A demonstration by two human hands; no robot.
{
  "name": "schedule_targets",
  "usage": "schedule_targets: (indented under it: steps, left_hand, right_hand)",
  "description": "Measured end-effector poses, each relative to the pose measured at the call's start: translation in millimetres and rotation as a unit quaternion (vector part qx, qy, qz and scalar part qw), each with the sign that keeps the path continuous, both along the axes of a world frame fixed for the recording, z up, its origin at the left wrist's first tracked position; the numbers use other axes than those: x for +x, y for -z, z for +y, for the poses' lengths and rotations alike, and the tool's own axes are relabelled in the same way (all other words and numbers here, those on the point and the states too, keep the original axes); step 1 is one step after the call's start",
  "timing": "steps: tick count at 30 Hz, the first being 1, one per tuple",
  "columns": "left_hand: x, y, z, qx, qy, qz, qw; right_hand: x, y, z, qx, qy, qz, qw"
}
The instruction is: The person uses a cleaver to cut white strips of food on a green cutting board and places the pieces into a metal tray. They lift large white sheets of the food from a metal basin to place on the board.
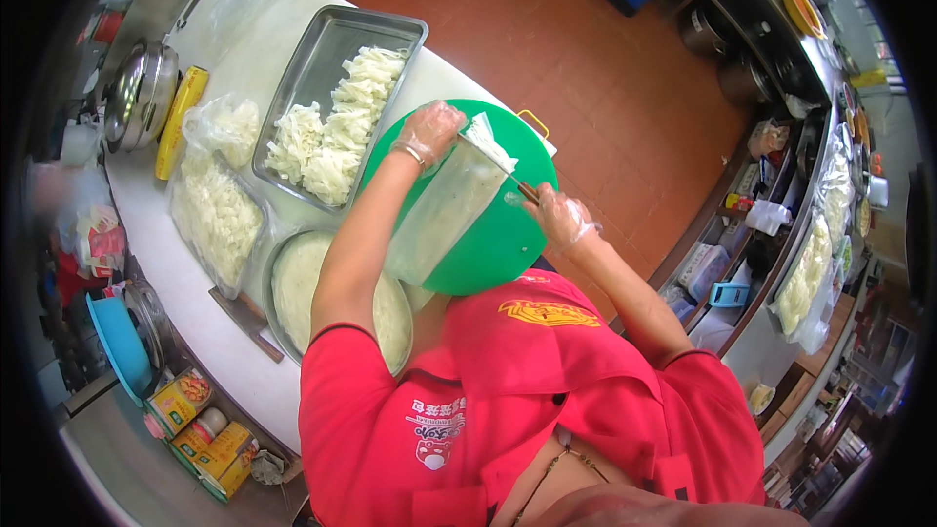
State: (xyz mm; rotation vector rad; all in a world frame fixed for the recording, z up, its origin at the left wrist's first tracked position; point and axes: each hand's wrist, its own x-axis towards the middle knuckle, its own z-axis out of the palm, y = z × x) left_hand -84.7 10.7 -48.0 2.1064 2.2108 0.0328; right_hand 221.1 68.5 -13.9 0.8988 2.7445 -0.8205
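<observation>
My right hand, in a clear plastic glove, grips the wooden handle of a knife. Its thin blade lies across a folded, translucent white noodle sheet on a round green cutting board. Cut white strips lie on the far side of the blade. My left hand, also gloved, rests at the sheet's left edge beside the blade tip; its fingertips are partly hidden. Left of the board, a metal tray holds heaps of cut noodles.
A round metal pan of pale sheets sits partly beneath my left forearm. Bagged noodles, a yellow box and a lidded steel pot stand on the white table. A yellow handle projects beyond the board.
</observation>
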Motion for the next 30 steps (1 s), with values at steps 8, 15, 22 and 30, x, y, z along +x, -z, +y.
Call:
schedule_targets:
  steps: [8, 15, 22, 30]
  left_hand:
    - [3, -1, -25, 0.065, 0.002, -0.017, 0.998]
    - [14, -5, -57, 0.078, -0.03, -0.012, 0.996]
    - [6, 9, -62, 0.06, -0.01, 0.001, 0.998]
    - [17, -16, -88, 0.087, -0.015, -0.028, 0.996]
  right_hand:
    - [-6, 0, -9, -0.007, -0.006, -0.038, 0.999]
    - [0, 3, -23, -0.016, -0.032, -0.017, 0.999]
    - [9, 2, -38, -0.016, -0.015, 0.003, 1.0]
    - [0, 4, -42, -0.058, -0.034, -0.015, 0.998]
